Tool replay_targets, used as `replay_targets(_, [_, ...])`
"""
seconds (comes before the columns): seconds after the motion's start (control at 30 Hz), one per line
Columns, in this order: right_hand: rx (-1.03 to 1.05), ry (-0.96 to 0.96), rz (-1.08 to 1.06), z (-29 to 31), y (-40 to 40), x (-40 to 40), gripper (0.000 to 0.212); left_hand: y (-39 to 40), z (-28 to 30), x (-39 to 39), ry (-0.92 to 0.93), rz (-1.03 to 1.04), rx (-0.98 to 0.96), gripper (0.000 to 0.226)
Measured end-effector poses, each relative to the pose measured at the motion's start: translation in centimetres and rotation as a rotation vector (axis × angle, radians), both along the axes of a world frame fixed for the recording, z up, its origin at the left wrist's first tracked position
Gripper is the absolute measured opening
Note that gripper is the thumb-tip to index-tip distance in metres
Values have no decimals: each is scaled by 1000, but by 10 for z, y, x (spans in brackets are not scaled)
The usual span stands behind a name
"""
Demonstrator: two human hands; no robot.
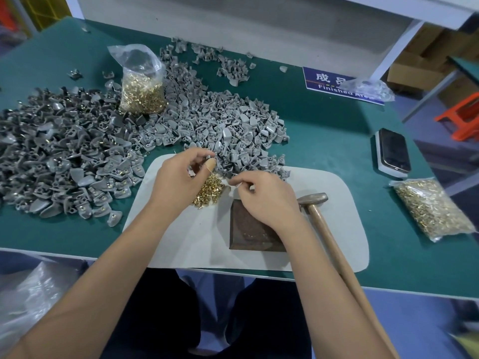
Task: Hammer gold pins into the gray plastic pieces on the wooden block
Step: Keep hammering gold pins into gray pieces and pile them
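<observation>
A dark wooden block (255, 233) lies on a white mat (197, 237) at the table's front. Just left of it sits a small heap of gold pins (208, 190). My left hand (178, 177) hovers over that heap, fingers curled round a gray plastic piece (207, 158); the thumb wears a tan cot. My right hand (261, 195) is above the block's far edge, fingertips pinched together on something too small to make out. A wooden-handled hammer (315, 200) lies to the right of the block, untouched. A large pile of gray pieces (220, 125) spreads behind the mat.
A second pile of gray pieces with pins (59, 151) fills the left of the green table (337, 141). Bags of gold pins stand at the back (142, 92) and lie at the right (430, 208). A phone (392, 151) rests at the right, near a blue "Finished Area" sign (329, 81).
</observation>
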State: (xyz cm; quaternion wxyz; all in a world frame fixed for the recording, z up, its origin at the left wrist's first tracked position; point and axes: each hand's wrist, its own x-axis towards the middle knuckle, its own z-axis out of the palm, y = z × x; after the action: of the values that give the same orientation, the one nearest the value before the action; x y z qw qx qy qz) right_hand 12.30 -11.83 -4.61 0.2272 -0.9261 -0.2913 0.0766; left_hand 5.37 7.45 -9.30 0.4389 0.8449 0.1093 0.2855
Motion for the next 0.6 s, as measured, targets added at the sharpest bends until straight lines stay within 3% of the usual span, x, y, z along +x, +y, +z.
replay_targets(0.1, [56,88,-73,1,3,9,14,0,0,0,11,-5,-5,18])
replay_targets(0.6, [-24,4,-64,6,21,5,6,-1,-1,0,36,29,33,18])
